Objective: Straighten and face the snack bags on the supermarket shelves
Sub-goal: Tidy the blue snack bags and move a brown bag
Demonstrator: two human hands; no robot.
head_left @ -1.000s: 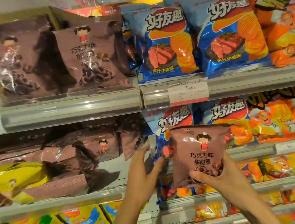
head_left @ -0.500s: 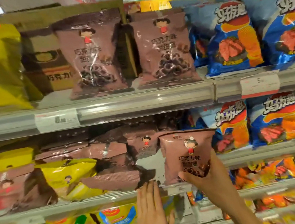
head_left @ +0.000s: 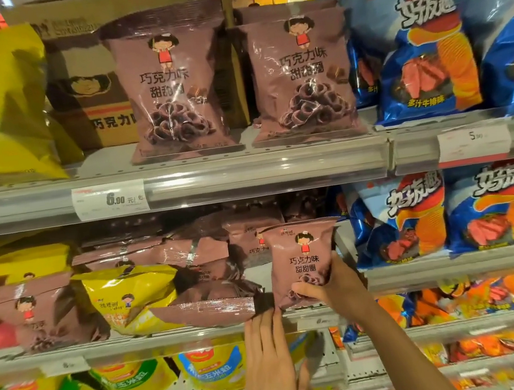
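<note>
Right hand (head_left: 331,283) pinches brown bag (head_left: 303,262) upright at shelf edge (head_left: 176,336); left hand (head_left: 268,355) flat beneath, fingers straight; seat it square, label forward.

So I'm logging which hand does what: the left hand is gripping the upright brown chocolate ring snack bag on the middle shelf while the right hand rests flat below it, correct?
Not quite: the hands are swapped. The head view shows the right hand gripping the upright brown chocolate ring snack bag on the middle shelf, while the left hand rests flat below it, fingers straight.
</note>
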